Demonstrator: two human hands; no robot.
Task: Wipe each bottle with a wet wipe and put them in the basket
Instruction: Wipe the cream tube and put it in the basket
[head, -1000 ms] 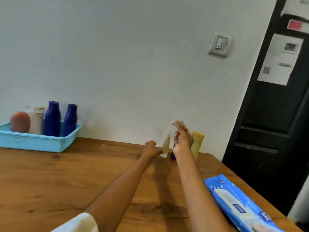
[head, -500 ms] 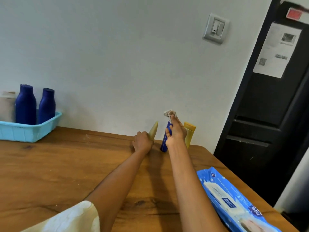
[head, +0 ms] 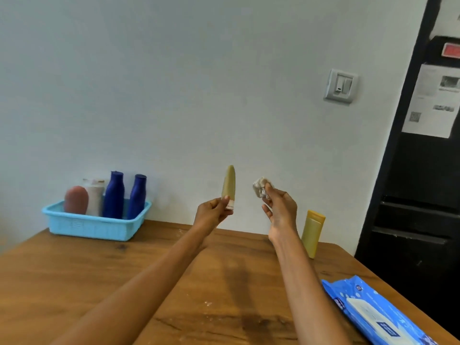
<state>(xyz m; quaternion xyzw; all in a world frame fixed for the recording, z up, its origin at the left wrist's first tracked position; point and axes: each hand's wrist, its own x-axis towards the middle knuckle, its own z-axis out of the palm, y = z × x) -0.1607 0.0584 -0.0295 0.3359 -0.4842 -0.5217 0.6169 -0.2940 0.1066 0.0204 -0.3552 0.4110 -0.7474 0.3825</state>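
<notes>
Progress — judged well along: four items already stand in the basket, one tube is in hand, one bottle waits on the tabletop (head: 74, 282).

Left hand (head: 211, 215): grip pinched on the cap end of an olive-green tube (head: 229, 186), held upright in the air, tapered end up, right of the basket. Not yet wiped, as far as can be told.

Right hand (head: 278, 207): grip closed on a crumpled wet wipe (head: 260, 189), raised just beside the tube, not touching it.

Light-blue basket (head: 94, 226), far left of the tabletop, against the wall. Contents, left to right: a reddish-brown rounded bottle (head: 76, 199), a white bottle (head: 94, 199), two dark-blue bottles (head: 113, 195) (head: 136, 196) — all upright.

Yellow bottle (head: 312, 234): standing cap-up at the far right, near the wall, untouched.

Blue wet-wipe pack (head: 373, 312): lying flat at the near right edge.
</notes>
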